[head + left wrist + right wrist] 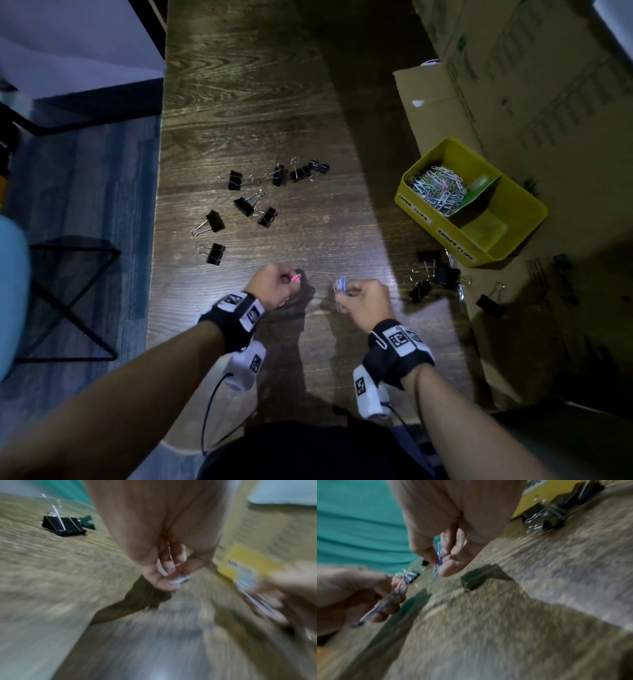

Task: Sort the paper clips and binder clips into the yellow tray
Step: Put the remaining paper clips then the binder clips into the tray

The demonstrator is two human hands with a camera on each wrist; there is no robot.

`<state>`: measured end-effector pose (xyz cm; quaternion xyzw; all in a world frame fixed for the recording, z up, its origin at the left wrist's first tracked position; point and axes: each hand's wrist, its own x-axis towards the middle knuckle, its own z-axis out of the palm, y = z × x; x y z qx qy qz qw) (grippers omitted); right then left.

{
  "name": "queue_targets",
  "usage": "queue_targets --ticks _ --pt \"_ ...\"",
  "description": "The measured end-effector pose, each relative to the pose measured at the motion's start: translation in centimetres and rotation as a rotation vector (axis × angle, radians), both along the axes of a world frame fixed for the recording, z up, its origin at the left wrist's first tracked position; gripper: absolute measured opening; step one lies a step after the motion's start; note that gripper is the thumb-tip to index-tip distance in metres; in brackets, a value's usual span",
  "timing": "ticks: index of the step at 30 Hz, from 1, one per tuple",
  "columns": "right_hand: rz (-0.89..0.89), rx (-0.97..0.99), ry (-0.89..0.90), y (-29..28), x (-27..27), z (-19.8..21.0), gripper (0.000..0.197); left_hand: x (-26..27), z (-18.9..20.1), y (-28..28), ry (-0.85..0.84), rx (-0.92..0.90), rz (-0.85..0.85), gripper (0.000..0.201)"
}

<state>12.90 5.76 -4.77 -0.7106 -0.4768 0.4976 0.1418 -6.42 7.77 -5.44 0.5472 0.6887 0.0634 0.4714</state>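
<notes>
Over the near middle of the dark wooden table (267, 102), my left hand (275, 286) pinches paper clips, a pink one (296, 278) sticking out. My right hand (366, 299) grips a small bunch of paper clips, blue and white (340, 284). The right wrist view shows thumb and finger pressing blue clips (438, 555). The yellow tray (513, 236) stands at the right, its far compartment heaped with paper clips (440, 188), its near compartment (486, 228) without clips. Several black binder clips (245, 205) lie scattered mid-table; more (435, 277) lie just before the tray.
Cardboard boxes (534, 78) stand behind and under the tray at the right. The table's left edge drops to blue carpet, with a black wire frame (68, 298) beside it. One binder clip (489, 303) lies on the cardboard at the right.
</notes>
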Motion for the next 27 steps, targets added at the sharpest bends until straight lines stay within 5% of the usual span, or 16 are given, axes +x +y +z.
queue_targets --ticks 3,7,12,18,22,27 --pt "-0.178 0.017 0.180 0.9 2.7 2.3 0.003 0.9 1.2 3.4 -0.181 -0.041 0.078 0.016" --pt "-0.270 0.168 0.266 2.8 6.9 6.5 0.021 6.5 5.3 9.5 -0.362 0.050 0.083 0.012" --pt "-0.347 0.396 0.191 7.6 11.6 10.8 0.020 16.0 8.9 17.0 -0.353 0.209 -0.060 0.018" --pt "-0.074 0.453 -0.248 13.9 14.9 12.8 0.018 22.3 9.5 19.6 0.156 0.323 -0.436 0.027" --pt "0.101 0.402 -0.423 17.2 15.2 11.1 0.017 21.8 8.7 18.1 0.130 0.365 -0.480 0.029" --pt "0.309 0.260 -0.487 19.2 15.1 9.1 0.031 20.1 6.6 12.6 0.065 0.670 -0.387 0.021"
